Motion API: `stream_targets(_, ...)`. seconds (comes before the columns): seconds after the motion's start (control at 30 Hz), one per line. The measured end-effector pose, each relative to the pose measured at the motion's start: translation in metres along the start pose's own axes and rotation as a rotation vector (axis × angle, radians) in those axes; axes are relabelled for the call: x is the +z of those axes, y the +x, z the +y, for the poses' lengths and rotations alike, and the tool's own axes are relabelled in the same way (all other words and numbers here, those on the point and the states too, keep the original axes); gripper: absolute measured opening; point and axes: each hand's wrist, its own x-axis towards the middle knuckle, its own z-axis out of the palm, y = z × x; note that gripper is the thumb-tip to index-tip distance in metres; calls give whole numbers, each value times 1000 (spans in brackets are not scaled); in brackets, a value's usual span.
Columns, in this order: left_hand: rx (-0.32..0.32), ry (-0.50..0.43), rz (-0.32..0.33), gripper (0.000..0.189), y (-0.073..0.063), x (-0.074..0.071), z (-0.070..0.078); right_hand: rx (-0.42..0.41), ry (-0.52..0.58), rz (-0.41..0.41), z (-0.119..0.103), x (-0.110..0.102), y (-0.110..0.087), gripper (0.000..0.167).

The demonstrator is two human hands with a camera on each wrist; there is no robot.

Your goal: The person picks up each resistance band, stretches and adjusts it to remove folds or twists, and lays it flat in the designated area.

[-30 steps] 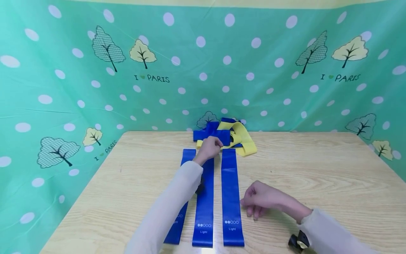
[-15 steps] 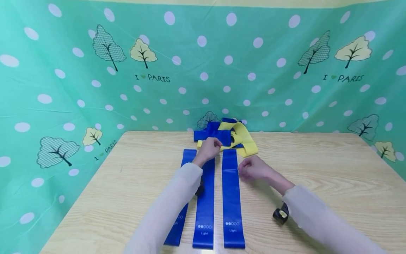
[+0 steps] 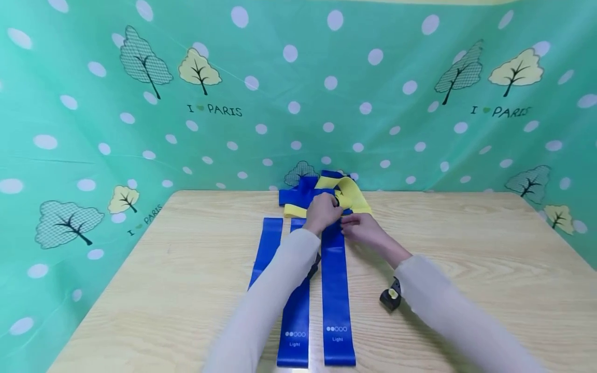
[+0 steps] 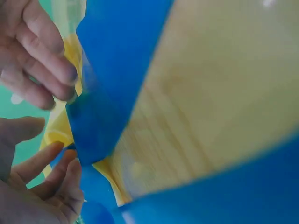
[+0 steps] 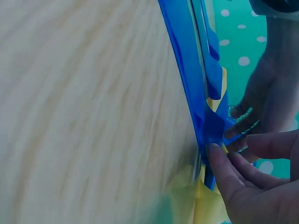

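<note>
Fingertip [image 5: 212, 148] of the right hand [image 3: 366, 229] is touching blue material near the far end of a long, flat, blue rubbery band [image 3: 336, 295]; fingers are reaching out, thumb standing apart. Left hand [image 3: 323, 211] is hanging by the same end, fingers loosely bent, thumb apart; contact unclear. Band is lying on the pale wood-grain table [image 3: 434, 223], long axis running away from the person, printed "Light" end pointing back at them. Forearms in light sleeves [image 3: 275, 285] are converging, the left crossing above two similar bands, a middle blue strip [image 3: 295, 326] and a left blue strip [image 3: 268, 241]. Beyond the hands, a tangled blue-and-yellow band pile [image 3: 294, 197] is sitting at the back edge, against a green polka-dot, tree-printed curtain [image 3: 261, 52]. Head view is giving layout and lettering, left strip's near end hiding under the sleeve; wrist views are showing the thumb gaps that the head view is hiding.
</note>
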Motion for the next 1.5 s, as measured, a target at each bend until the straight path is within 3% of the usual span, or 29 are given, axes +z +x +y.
stream_targets(0.1, -29, 73, 21, 49, 4, 0, 4, -12, 5, -12, -4, 6, 3, 41)
stream_targets(0.23, -33, 97, 54, 48, 6, -5, 9, -29, 5, -15, -9, 12, 3, 40)
stream_targets(0.47, 61, 80, 132, 45, 10, -26, 14, -29, 82, -1, -18, 13, 4, 40)
stream_targets(0.63, 126, 58, 152, 17, 13, -50, 20, -9, 189, -15, -25, 13, 8, 41)
stream_targets(0.77, 214, -3, 135, 22, 14, -69, 26, -6, 275, 17, -30, 12, 12, 43)
stream_targets(0.97, 308, -103, 23, 20, 9, -84, 29, -69, 323, 143, -40, 4, 12, 43)
stream_targets(1.1, 319, -139, -28, 19, 2, -84, 25, -101, 351, 143, -42, -5, 11, 48)
stream_targets(1.23, 311, -118, -59, 21, -4, -78, 19, -119, 389, 155, -40, -12, 10, 49)
stream_targets(1.4, 325, -56, -54, 17, -14, -69, 10, -114, 328, 248, -40, -17, 8, 46)
stream_targets(1.5, 281, -51, -47, 14, -20, -64, 6, -113, 284, 277, -41, -19, 6, 45)
